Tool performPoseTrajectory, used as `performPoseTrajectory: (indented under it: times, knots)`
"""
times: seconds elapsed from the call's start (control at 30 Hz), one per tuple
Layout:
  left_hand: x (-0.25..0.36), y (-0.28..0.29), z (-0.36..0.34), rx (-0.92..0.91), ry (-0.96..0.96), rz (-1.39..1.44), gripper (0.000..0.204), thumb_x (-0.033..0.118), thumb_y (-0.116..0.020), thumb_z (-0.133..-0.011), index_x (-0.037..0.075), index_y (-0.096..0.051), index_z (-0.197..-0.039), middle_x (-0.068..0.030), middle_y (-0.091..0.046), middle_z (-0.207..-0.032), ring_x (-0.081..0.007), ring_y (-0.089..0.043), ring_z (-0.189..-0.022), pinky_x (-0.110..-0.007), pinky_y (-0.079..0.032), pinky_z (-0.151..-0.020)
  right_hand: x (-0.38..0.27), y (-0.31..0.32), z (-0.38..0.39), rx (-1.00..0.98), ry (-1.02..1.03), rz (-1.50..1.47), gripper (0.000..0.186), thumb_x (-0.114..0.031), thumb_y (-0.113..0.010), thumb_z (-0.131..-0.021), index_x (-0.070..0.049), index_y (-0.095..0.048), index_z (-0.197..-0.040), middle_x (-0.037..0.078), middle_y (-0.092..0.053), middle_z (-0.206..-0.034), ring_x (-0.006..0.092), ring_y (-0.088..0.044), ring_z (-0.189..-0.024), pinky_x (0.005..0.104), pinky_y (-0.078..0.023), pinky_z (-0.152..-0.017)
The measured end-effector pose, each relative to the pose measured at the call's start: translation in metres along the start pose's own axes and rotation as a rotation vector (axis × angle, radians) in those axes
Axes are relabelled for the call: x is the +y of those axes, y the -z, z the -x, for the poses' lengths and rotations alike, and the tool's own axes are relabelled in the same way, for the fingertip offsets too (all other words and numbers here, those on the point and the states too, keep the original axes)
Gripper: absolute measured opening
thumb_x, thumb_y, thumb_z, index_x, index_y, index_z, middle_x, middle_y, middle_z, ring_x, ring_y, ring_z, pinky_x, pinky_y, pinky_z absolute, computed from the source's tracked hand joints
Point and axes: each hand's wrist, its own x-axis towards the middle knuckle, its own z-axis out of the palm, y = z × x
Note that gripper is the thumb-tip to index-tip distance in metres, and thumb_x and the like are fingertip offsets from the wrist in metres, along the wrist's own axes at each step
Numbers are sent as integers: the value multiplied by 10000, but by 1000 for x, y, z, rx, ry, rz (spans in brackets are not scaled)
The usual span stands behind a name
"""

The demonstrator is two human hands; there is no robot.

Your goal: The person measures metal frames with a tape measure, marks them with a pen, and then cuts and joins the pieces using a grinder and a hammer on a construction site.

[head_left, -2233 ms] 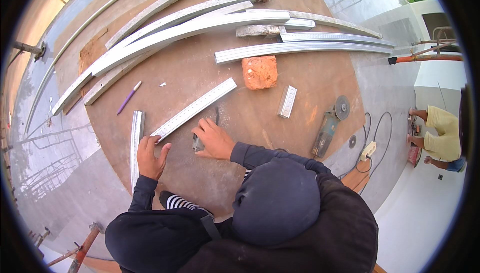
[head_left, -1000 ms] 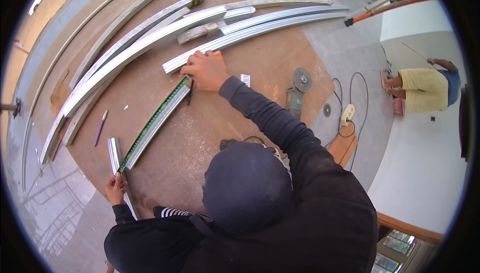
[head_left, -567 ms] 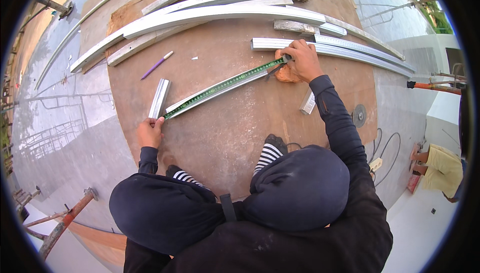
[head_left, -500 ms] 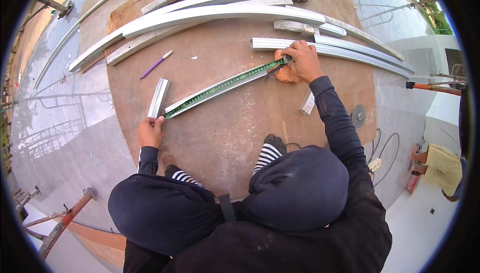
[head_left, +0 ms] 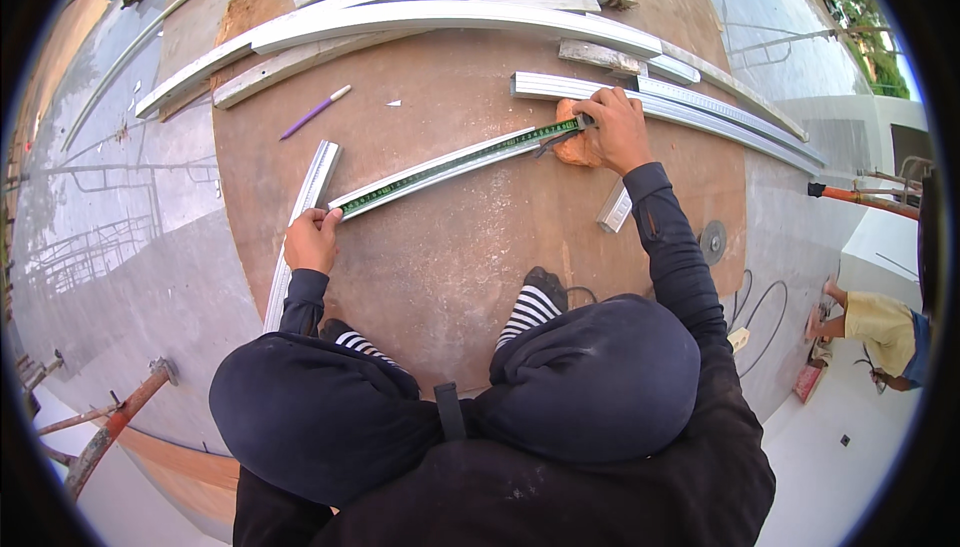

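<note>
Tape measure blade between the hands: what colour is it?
The tape measure blade is green, best seen in the head view.

Only nos. I can make out from here are on the green tape measure, ctr. of frame: a row of small pale digits w/ tick marks along the blade, clearest toward its upper rt. end. Fine marks run along the metal channel, lt. of ctr.; can't tell if they're print. Red item, far rt.: any lettering's too small to read.
</note>
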Motion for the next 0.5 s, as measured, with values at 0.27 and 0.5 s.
performPoseTrajectory:
  times: [0.27, 0.5]
  knots:
    - [3, -4, 1, -26, 36, 12, 348, 377, -714, -878, 41, -734, -964, -67, -719, -738, -187, -672, -514, -316, -509, -554, 4, 0, -1, -11, -6, -3, 318, -28, -700, -688, -165, -715, -974, 17, -592, -969, 222, -548, -1015, 380, -387, -858]
    - [5, -9, -3, -33, 1, 59, 357, 332, -724, -889, -14, -727, -973, -75, -711, -738, -156, -657, -520, -289, -507, -528, 5, 2, -5, -29, -7, -32, 340, -8, -667, -691, -172, -707, -986, 22, -592, -950, 239, -540, -1000, 392, -378, -833]
